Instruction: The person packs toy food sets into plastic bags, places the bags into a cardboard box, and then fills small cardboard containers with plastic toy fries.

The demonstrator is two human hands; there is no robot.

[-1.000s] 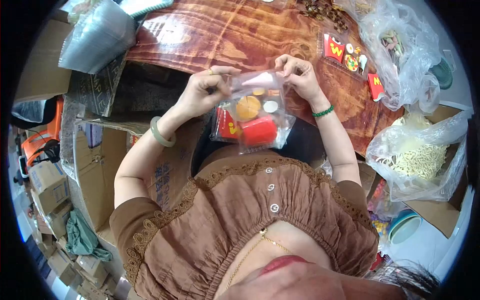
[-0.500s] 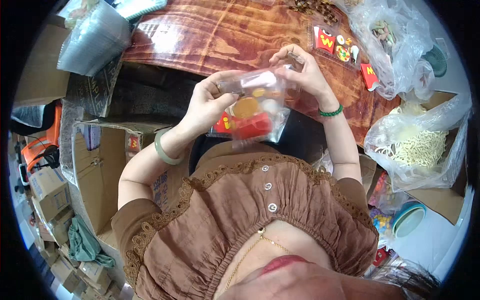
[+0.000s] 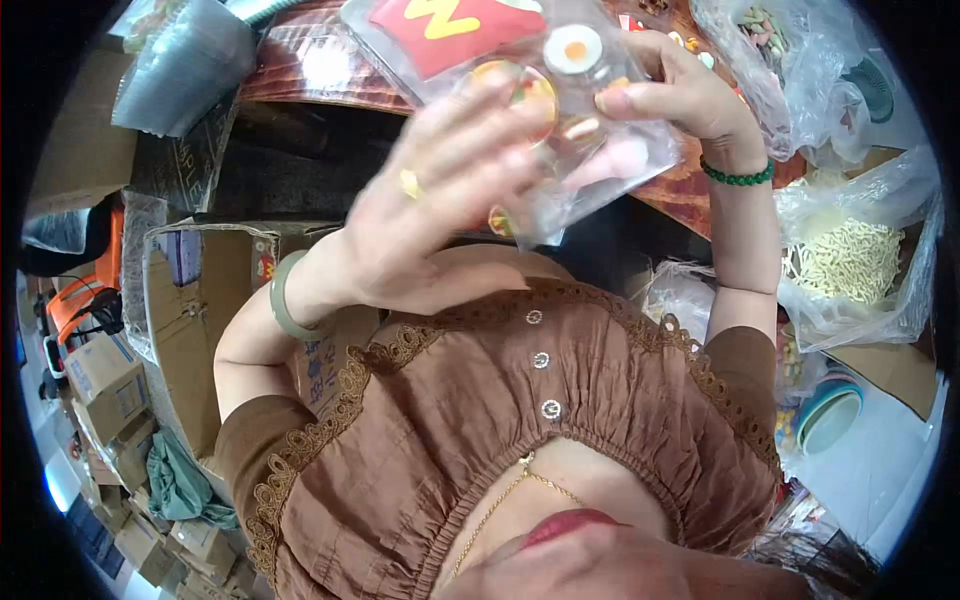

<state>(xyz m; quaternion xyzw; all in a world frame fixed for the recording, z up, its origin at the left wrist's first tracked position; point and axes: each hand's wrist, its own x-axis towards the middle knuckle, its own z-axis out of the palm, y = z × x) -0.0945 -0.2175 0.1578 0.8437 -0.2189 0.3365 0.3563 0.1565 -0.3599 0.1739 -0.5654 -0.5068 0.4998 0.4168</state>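
The clear packet (image 3: pixel 582 100) is being held in the air over the near edge of the table (image 3: pixel 355 80), tilted, its upper part hiding some of the tabletop. The right hand (image 3: pixel 695 100) is pinching one side of it between thumb and fingers. The left hand (image 3: pixel 440 200) is spreading wide, thumb apart, in front of the packet's other side; it is showing blurred, so whether it is touching the plastic cannot be told.

Inside, a red piece (image 3: pixel 440 35) with a yellow letter is lying toward the table, while a pink piece (image 3: pixel 612 163) is sitting at the end away from the table. An egg piece (image 3: pixel 573 48) is showing between them.

The packet is probably weighing very little. Its film is looking thin, glossy and pliable, so a loose touch is likely to be slipping and a hard squeeze creasing it. The pieces are seeming firmer than the film and may be sliding about inside. The bare plastic margins are offering the best hold, one at each side, with light, flat fingers keeping pressure off the pieces.
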